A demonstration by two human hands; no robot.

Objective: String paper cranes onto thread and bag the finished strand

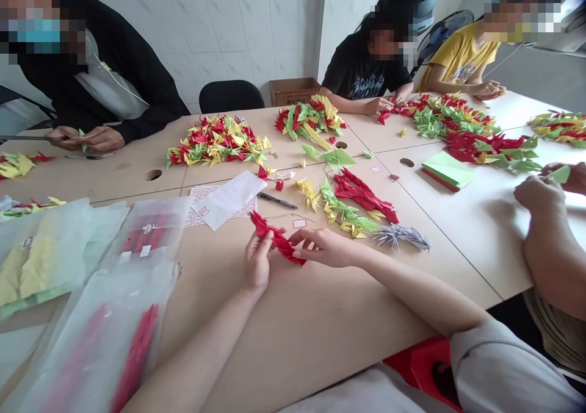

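A string of red folded paper pieces (280,240) is held just above the table, slanting down to the right. My left hand (259,260) grips its upper left part between thumb and fingers. My right hand (320,246) pinches the lower right end. Beyond my right hand lie another red folded string (364,194), a green and yellow string (341,208) and a grey spiky bundle (403,237). A small red-edged label (299,224) and a black pen (278,201) lie just past my hands.
Plastic bags (137,285) with red and yellow bundles cover the left side. White paper (233,199) lies ahead. Piles of coloured folded paper (217,141) and green square sheets (446,170) stand farther off. Several people sit around the table; a person's hand (540,190) is at right.
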